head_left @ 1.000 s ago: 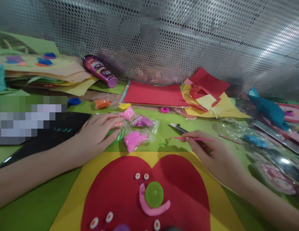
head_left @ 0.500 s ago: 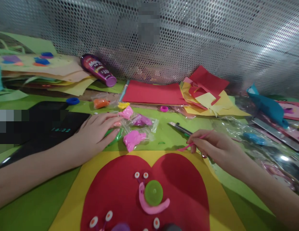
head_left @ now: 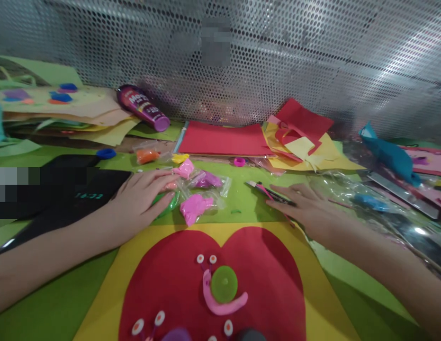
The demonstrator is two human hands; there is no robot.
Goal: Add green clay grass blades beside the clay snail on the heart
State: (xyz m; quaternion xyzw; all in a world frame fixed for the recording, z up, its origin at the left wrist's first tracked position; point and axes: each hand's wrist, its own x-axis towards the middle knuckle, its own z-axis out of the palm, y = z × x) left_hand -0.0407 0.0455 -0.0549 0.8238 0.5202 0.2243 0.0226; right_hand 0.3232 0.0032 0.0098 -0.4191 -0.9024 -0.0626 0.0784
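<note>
My left hand [head_left: 144, 193] lies flat with fingers stretched out, resting at a green clay packet [head_left: 172, 202]. Beside its fingertips are small bags of pink clay [head_left: 195, 208], purple clay [head_left: 210, 179] and light pink clay [head_left: 185, 168]. My right hand [head_left: 307, 204] has its fingers apart over a craft knife [head_left: 254, 184], partly covering it. A thin pink strip [head_left: 265, 192] lies across the knife under those fingers. In front is a red heart [head_left: 266, 270] on a yellow sheet [head_left: 108, 289], bearing a snail figure with a pink body [head_left: 225, 309] and green cap shell [head_left: 224, 284].
Black devices [head_left: 99, 184] lie by my left forearm. At the back are stacked papers [head_left: 99, 116], a purple tube [head_left: 145, 109], red sheets [head_left: 223, 138] and paper scraps [head_left: 323, 151], against a perforated metal wall [head_left: 170, 47]. Plastic bags and a metal ruler [head_left: 403, 195] lie at right.
My right hand has let go of the pink strip, which now lies over the craft knife, and its fingers have spread. My left hand has stayed in place.
</note>
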